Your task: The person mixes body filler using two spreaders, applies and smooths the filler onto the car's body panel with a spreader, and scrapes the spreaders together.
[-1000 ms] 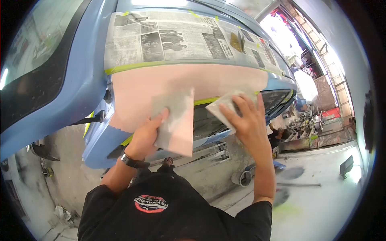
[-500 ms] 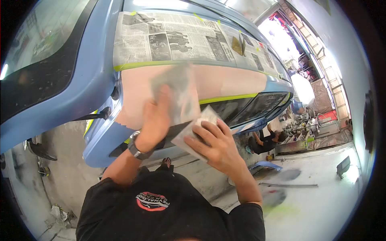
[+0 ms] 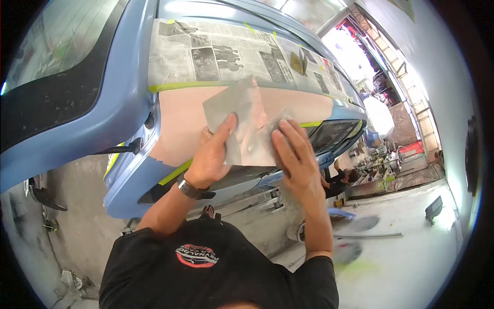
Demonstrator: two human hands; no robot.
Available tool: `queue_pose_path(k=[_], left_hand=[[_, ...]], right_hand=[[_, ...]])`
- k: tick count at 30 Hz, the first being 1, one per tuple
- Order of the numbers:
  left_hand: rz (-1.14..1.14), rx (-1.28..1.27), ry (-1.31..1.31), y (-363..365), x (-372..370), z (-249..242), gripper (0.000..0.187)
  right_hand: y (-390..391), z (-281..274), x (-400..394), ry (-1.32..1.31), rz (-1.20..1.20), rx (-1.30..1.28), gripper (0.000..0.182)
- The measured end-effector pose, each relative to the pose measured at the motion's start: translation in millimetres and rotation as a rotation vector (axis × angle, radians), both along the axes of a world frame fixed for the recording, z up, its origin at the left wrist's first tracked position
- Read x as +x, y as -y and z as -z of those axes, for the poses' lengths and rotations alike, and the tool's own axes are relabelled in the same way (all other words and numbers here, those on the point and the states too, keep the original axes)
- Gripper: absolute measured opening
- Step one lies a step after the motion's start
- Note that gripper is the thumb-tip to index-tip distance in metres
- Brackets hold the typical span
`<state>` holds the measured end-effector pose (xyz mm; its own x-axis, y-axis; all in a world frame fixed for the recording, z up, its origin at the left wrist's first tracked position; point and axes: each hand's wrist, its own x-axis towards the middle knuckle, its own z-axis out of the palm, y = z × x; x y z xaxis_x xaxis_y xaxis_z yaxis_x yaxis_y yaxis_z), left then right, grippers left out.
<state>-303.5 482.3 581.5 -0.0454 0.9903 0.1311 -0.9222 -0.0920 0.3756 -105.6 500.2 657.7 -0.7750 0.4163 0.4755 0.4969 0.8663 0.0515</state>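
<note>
My left hand [image 3: 210, 154] pinches a thin grey sheet [image 3: 222, 105] near its lower left edge, thumb on top. Pale pink material is smeared over the sheet's right half. My right hand [image 3: 296, 152] presses a greyish, blurred flat pad [image 3: 278, 121] against the sheet's right side, with its fingers laid over it; the pad's exact kind cannot be told. Both hands are in front of the pink-coated strip [image 3: 177, 121] on the blue car, which runs below taped newspaper [image 3: 226, 44].
A folded brownish sheet [image 3: 298, 63] rests on the newspaper. The car's raised rear door [image 3: 118, 77] is at left. Yellow-green tape [image 3: 200, 85] edges the pink strip. Another person [image 3: 339, 183] crouches at right, near a cluttered rack [image 3: 383, 165]. A floor lamp [image 3: 434, 210] stands farther right.
My right hand has risen and brought its pad onto the sheet's right side. My left hand has tilted the sheet and lowered slightly. The view has shifted a little.
</note>
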Motion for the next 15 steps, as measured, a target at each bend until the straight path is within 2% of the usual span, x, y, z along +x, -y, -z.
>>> queue_pose_path(k=[3, 6, 9, 12, 15], left_hand=[[-0.151, -0.019, -0.086, 7, -13, -9, 0.031], [-0.340, -0.048, -0.418, 1, -18, 2, 0.024], [-0.378, -0.040, -0.620, 10, -9, -10, 0.024], [-0.486, -0.059, -0.718, 5, -3, 6, 0.026], [-0.531, -0.289, -0.783, 4, -17, 17, 0.029]], right_hand=[[-11, -7, 17, 0.287, 0.168, 0.138, 0.050], [-2, -12, 8, 0.054, 0.209, 0.054, 0.047], [1, -15, -12, 0.094, 0.237, 0.181, 0.047], [-1, 1, -18, 0.197, 0.125, 0.149, 0.045], [0, 13, -16, 0.239, -0.019, -0.036, 0.055]])
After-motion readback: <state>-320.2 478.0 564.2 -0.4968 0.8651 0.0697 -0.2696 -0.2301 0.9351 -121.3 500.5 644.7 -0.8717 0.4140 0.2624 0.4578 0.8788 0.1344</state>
